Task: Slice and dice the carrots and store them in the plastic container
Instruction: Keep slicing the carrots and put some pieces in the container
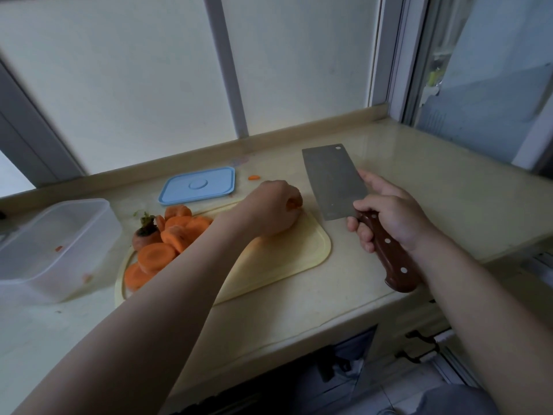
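A pale yellow cutting board (284, 259) lies on the counter. Several thick orange carrot slices (161, 250) and a carrot top with a stem (145, 232) are piled at its left end. My left hand (269, 209) rests on the board's far side, fingers curled round a carrot piece (294, 203) that is mostly hidden. My right hand (389, 214) grips the brown wooden handle of a cleaver (332, 181), whose blade is raised to the right of the board. A clear plastic container (51, 247) stands at the left with a few small carrot bits inside.
The container's blue lid (199, 185) lies flat behind the board. One small carrot scrap (253, 177) sits on the counter near the back ledge. Frosted window panes rise behind the counter. The counter's front edge runs close on the right.
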Demonstrator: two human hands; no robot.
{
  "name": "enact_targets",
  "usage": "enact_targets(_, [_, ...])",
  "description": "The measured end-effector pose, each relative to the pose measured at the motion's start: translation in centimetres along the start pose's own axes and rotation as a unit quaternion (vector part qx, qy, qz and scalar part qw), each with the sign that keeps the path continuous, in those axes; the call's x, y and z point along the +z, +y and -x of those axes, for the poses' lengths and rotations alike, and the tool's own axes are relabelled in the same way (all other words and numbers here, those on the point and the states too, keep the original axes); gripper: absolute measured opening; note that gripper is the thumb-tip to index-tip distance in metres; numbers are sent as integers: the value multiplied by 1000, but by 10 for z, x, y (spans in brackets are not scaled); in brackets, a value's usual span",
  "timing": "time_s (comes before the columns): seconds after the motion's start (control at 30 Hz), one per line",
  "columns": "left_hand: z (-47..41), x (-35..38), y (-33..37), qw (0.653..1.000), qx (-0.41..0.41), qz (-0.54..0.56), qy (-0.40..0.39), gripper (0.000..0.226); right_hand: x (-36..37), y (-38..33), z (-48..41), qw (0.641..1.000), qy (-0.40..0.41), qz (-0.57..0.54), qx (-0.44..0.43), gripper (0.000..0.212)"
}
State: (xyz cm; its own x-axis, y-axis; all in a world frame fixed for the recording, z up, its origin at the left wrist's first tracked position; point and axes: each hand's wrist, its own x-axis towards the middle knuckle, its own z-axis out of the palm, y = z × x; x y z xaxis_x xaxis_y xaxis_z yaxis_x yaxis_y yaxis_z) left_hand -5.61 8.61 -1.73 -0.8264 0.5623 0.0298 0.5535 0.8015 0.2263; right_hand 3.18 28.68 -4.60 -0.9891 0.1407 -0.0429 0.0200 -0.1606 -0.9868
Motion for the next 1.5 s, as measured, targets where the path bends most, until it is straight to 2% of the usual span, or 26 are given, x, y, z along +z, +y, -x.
enact_targets(0.23, [7,-7,-3,999,20,30,-13,27,-1,0,-1,1000,-3,-3,3,67])
enact_targets(0.37, [14,-17,-7,996,15,70,-45,50,0,0,-1,1000,-3,-5,1,66])
enact_targets(0.6, [31,-29,-7,989,13,-47,-139,71,0,1,-1,1000,1,-7,2,66])
enact_targets(0.83, [31,-26,-3,992,24,-55,-112,55,0,1,-2,1000,2,-6,-2,67])
enact_targets(1.03, [28,-17,-3,995,-1,-53,-79,43,-1,2,-3,1000,-2,-6,-2,68])
enact_targets(1.2, [29,-15,0,998,-28,-9,-46,52,-1,2,-3,1000,-5,-2,-5,67])
enact_targets(1.33, [35,-26,-5,995,-37,3,-90,66,-1,2,-2,1000,-5,0,-5,67])
enact_targets(1.5, [42,-29,-7,996,-18,-17,-91,64,-2,1,-3,1000,-3,-6,1,68])
